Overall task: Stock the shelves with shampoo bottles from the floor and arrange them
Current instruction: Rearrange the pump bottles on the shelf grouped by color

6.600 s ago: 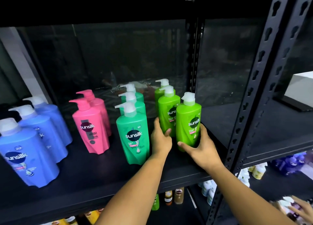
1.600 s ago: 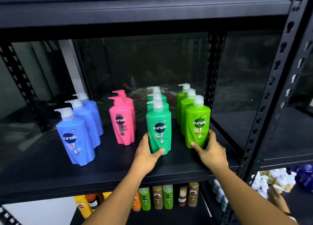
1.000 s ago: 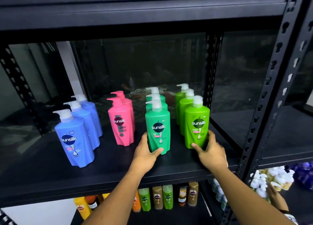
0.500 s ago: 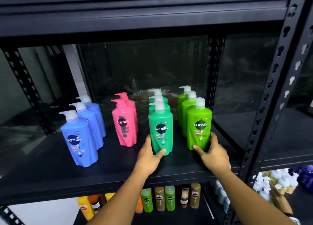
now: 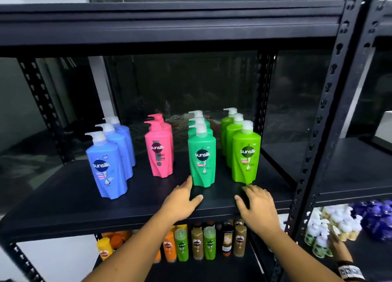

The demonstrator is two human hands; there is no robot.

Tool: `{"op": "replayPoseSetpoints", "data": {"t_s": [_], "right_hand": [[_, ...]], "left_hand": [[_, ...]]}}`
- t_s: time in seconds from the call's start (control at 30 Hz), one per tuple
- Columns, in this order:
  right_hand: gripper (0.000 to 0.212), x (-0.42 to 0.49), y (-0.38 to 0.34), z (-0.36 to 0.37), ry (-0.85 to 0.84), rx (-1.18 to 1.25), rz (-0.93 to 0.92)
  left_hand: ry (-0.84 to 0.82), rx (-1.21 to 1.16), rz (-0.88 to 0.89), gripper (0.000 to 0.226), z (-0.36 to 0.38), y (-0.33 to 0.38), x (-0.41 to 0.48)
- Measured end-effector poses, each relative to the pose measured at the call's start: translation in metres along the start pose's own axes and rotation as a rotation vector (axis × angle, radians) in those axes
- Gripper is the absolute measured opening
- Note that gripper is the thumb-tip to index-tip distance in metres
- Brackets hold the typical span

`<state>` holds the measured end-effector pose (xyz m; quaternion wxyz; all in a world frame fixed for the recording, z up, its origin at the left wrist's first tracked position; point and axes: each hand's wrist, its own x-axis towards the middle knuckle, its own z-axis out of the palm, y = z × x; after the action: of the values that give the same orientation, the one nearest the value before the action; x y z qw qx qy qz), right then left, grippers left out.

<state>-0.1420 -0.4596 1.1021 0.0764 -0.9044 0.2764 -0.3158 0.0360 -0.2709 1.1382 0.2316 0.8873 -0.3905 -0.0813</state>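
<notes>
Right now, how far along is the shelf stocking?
Done: four upright rows on the shelf: three blue bottles, two pink bottles, three teal bottles, three lime bottles. In hand: nothing; left hand and right hand are open, clear of the bottles. Left: pink row looks one short; the floor is out of view.

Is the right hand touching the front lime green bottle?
Apart. Head view shows dark shelf between right hand fingertips and front lime green bottle base.

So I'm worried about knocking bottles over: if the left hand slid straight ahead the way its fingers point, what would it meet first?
Most likely the front teal-green bottle: the left hand lies open on the shelf, fingertips at the bottle's base.
</notes>
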Motion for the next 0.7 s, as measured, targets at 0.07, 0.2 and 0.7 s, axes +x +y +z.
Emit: {"op": "replayPoseSetpoints", "data": {"t_s": [0.07,0.2,0.7], "right_hand": [[0.059,-0.002,-0.011,0.005,-0.052,-0.002,-0.037],[0.062,-0.002,-0.045,0.012,-0.189,-0.003,-0.118],[0.054,0.024,-0.164,0.046,-0.447,0.105,-0.313]], "left_hand": [[-0.006,0.031,0.040,0.076,-0.001,-0.005,-0.007],[0.016,0.083,0.127,0.061,-0.006,-0.021,-0.019],[0.075,0.133,0.032,0.054,-0.059,-0.112,-0.054]]}}
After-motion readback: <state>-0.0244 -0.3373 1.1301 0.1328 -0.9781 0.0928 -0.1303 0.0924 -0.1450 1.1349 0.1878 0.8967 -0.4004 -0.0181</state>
